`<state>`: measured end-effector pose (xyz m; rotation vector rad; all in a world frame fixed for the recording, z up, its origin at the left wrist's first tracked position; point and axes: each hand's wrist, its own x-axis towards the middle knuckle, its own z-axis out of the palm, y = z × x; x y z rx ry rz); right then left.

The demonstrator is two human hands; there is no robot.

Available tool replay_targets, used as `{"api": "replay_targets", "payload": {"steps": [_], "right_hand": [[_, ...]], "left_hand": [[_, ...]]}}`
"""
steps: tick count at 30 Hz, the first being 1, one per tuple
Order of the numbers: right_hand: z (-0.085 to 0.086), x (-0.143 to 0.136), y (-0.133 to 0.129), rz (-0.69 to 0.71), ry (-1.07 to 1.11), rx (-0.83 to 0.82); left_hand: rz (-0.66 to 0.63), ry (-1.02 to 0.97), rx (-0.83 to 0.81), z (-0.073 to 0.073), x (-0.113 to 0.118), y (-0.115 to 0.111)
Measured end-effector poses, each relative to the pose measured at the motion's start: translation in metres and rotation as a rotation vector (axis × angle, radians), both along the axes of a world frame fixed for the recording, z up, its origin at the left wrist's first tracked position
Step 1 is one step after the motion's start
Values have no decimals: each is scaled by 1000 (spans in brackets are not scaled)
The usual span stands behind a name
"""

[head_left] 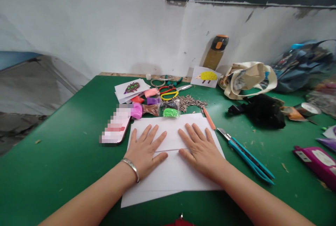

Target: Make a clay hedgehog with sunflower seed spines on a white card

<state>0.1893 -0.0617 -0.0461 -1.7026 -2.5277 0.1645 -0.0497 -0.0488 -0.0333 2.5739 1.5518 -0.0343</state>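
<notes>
White sheets of paper (168,177) lie in front of me on the green table, one overlapping another. My left hand (145,149) rests flat on the left side of the paper, fingers spread, a silver bracelet at its wrist. On the right side my right hand (198,145) also lies flat with its fingers apart. Just beyond the paper's far edge are packets of coloured clay, among them a green packet (170,113), a brown packet (151,110) and a pink packet (137,110). A heap of sunflower seeds (187,103) lies behind them.
Left of the paper is a phone (115,128). A teal utility knife (246,156) and an orange stick-like tool (209,117) lie to the right. Scissors (170,95), a hedgehog picture (207,76), a bottle (216,53), a cloth bag (246,79) and a magenta case (317,163) stand or lie around.
</notes>
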Motion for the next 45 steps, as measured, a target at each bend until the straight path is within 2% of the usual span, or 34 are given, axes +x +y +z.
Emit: {"api": "replay_targets", "payload": {"steps": [5,15,22,28,31,35,39,42,45], "right_hand": [[2,8,-2,-6,-12,6],[7,3,-4,-16,13,29],[27,-24,-1,206,102,84],[21,-23,4,333,66,133],[17,-21,0,332,81,150],[17,-29,-16,235,126,78],[19,-37,-30,279,174,-57],[18,-27,-32,270,155,-121],[15,-5,-33,222,104,-135]], "left_hand": [[4,-6,15,-2,-2,0],[54,30,49,-3,-9,-5],[40,21,77,-6,-10,-4],[47,24,78,-6,-10,-4],[47,29,73,-6,-10,-4],[48,38,72,-5,-9,-4],[56,51,70,-4,-8,-4],[56,57,57,-3,-8,-3],[59,58,44,-4,-8,-2]]}}
